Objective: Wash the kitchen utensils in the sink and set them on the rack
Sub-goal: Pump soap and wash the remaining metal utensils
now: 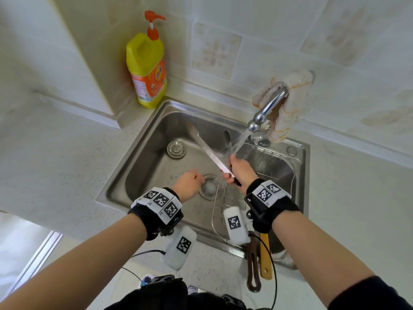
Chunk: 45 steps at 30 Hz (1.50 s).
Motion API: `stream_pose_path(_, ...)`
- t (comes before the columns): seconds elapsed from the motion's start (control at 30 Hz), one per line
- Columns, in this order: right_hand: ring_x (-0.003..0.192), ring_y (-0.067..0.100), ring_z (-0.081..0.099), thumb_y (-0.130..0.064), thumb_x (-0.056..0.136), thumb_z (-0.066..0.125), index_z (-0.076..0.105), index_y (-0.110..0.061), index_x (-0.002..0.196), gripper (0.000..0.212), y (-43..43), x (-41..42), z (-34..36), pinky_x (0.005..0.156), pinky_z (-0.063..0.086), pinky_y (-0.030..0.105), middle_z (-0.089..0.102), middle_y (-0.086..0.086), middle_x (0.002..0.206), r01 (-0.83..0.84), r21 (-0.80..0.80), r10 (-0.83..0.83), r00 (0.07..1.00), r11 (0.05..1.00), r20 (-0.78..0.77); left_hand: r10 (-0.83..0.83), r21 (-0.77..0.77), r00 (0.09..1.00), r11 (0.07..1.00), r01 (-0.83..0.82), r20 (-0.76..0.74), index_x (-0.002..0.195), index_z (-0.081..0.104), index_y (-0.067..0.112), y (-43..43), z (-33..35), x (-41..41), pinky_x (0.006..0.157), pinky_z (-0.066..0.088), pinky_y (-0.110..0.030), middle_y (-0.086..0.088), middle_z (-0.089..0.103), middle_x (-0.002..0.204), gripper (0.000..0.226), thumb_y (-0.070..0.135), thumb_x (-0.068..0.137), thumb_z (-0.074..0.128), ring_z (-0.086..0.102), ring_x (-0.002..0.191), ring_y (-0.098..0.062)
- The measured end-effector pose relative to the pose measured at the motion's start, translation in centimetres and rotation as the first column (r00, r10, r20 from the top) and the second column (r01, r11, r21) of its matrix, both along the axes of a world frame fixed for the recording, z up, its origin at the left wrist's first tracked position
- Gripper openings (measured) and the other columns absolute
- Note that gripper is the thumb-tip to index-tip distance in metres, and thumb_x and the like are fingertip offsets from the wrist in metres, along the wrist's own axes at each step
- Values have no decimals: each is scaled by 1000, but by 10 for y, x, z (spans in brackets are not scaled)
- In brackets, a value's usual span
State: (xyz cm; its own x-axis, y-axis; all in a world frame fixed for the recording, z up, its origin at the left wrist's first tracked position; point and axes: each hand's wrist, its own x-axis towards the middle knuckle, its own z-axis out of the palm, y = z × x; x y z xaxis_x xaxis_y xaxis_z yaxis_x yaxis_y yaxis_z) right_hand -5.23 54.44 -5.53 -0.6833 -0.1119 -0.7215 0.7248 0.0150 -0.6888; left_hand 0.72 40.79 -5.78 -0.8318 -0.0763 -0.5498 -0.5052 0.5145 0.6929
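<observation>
My right hand [240, 170] grips a pair of metal tongs [206, 149] by the hinge end. The tong arms point up and left across the steel sink [143, 157], one of them under the running water [241, 140] from the faucet [267, 108]. My left hand [188, 183] hovers low over the sink beside the drain [210, 187], fingers loosely curled, holding nothing. A wire rack [280, 158] sits in the right part of the sink, under and behind my right hand.
A yellow detergent bottle [146, 68] stands at the sink's back left corner. A cloth [288, 104] is wrapped around the faucet base. A brown handle [253, 265] and a wooden handle [266, 258] stick out over the sink's front edge. Light countertop [55, 153] surrounds the sink.
</observation>
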Motion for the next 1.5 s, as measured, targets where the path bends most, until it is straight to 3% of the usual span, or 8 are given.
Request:
stream_pose_path(0.13, 35, 1, 37, -53, 93, 43, 47, -17, 97, 37, -5, 10, 9, 30, 27, 11, 47, 2, 69, -153, -26, 152, 988, 988, -38, -141, -233, 985, 959, 162, 105, 119, 53, -2, -28, -10, 25, 94, 36, -28, -15, 54, 127, 30, 4, 97, 33, 49, 120, -29)
stream_pose_path(0.27, 35, 0, 32, -30, 85, 67, 56, -6, 102, 31, -8, 30, 12, 32, 26, 10, 41, -2, 67, -265, 44, 267, 963, 963, -39, -239, -290, 946, 910, 297, 218, 122, 56, 0, -49, -12, 44, 96, 37, -26, -15, 55, 129, 32, 12, 98, 39, 50, 121, -28)
stream_pose_path(0.43, 37, 0, 34, -36, 87, 62, 57, -10, 97, 28, -27, 56, 16, 32, 25, 10, 49, -1, 70, -348, -17, 347, 937, 937, -32, 21, 219, 996, 975, -39, 84, 123, 50, 2, -40, 3, 48, 82, 45, -25, -15, 57, 112, 44, 33, 101, 28, 55, 94, -21)
stream_pose_path(0.63, 37, 2, 33, -58, 91, 40, 54, -14, 96, 46, -51, 76, 24, 32, 25, 14, 51, 0, 68, -466, 95, 474, 872, 880, -118, 384, 633, 923, 721, -280, -29, 78, 54, 7, -27, 26, 34, 73, 46, -27, -8, 56, 74, 29, 17, 100, 38, 55, 71, -19)
stream_pose_path(0.9, 35, 2, 29, -51, 97, 33, 48, -12, 87, 43, -46, 78, 21, 34, 24, 14, 49, -8, 53, -594, 136, 608, 788, 793, -103, 663, 756, 685, 272, -595, 300, 78, 46, 6, -33, 31, 7, 59, 49, -27, -7, 48, 69, 32, 18, 102, 29, 51, 64, -18)
stream_pose_path(1.17, 27, 0, 32, -54, 95, 32, 49, -18, 87, 41, -58, 42, 20, 24, 21, 9, 57, 1, 56, -458, -195, 476, 878, 867, 54, 521, 726, 763, 341, -597, 382, 85, 53, 3, -24, 38, 0, 88, 44, -32, -8, 56, 87, 29, 13, 101, 30, 54, 85, -18)
stream_pose_path(1.33, 25, 0, 33, -53, 96, 30, 48, -16, 77, 46, -57, 18, 37, 24, 20, 7, 52, -3, 49, -385, -259, 425, 897, 886, 120, 483, 734, 796, 378, -565, 364, 103, 55, 3, -20, 45, -9, 76, 44, -33, -13, 59, 105, 39, 26, 103, 23, 56, 98, -24)
stream_pose_path(1.5, 27, 0, 34, -58, 94, 29, 51, -16, 83, 48, -45, 0, 34, 25, 23, 8, 45, 0, 68, -292, -342, 370, 909, 893, 190, 493, 806, 797, 277, -524, 348, 138, 31, -9, -18, 45, -18, 112, 18, -19, -22, 35, 146, 45, 18, 103, 23, 30, 138, -31)
